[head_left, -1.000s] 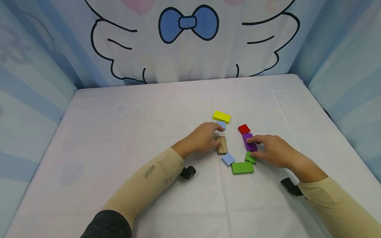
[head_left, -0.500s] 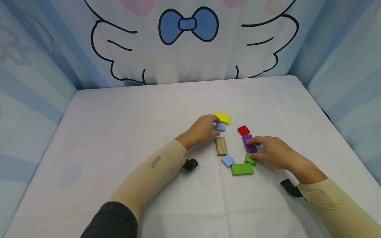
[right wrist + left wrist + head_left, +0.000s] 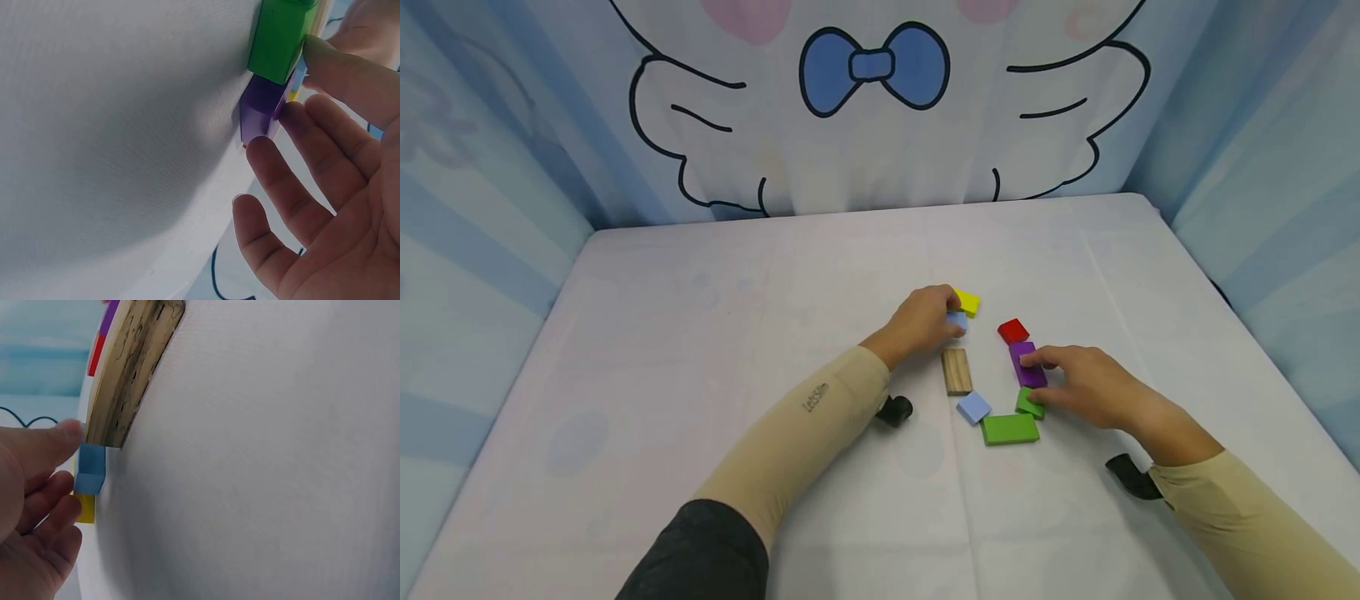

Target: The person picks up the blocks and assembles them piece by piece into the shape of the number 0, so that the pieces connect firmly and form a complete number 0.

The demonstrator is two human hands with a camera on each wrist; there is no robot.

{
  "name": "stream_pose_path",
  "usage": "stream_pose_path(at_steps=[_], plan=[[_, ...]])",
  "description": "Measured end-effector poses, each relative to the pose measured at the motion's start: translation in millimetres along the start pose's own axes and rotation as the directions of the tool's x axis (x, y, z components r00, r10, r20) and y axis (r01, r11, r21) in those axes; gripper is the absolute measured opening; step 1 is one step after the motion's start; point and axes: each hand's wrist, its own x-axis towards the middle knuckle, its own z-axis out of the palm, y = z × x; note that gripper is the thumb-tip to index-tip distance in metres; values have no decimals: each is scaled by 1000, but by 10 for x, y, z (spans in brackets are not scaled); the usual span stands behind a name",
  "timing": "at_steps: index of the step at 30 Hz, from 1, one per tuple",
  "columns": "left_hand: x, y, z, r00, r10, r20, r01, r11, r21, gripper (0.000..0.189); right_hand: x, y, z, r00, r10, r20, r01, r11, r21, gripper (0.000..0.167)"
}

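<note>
In the head view my left hand (image 3: pixel 922 321) holds a small light blue block (image 3: pixel 957 320) between thumb and index finger. The index fingertip also lies by the yellow block (image 3: pixel 968 302), partly covering it. In the left wrist view, that blue block (image 3: pixel 92 469) sits between the thumb and the curled fingers. My right hand (image 3: pixel 1093 385) has its fingers spread and relaxed, the index fingertip on the purple block (image 3: pixel 1028 367) and the thumb on the small green block (image 3: pixel 1030 403). A red block (image 3: pixel 1013 331) touches the purple one's far end.
A wooden block (image 3: pixel 957 372) lies just nearer than the left hand. A second light blue block (image 3: pixel 973 407) and a long green block (image 3: pixel 1010 429) continue the curved row of blocks on the white tablecloth (image 3: pixel 737 350). Patterned curtains (image 3: pixel 872 150) stand behind and at both sides.
My left hand has moved away from the wooden block, farther up the table to the light blue and yellow blocks, then slightly right. The right hand stays in place.
</note>
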Motion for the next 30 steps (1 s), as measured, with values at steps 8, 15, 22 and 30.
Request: stream_pose_path(at_steps=[8,15,22,30], plan=[[9,-9,5,1000,-8,11,8,1000,6,33,5,-5,-3,1000,3,-1,-3,1000,0,51],[9,-12,-17,999,23,43,-24,1000,18,30,7,-2,-12,1000,-7,-2,7,1000,-4,51],[-1,-2,-13,1000,0,17,1,1000,-18,34,-1,5,-17,1000,-8,0,8,1000,-10,51],[-3,31,27,998,-62,-17,62,998,1,43,2,11,-8,1000,-7,1,7,1000,-4,51]])
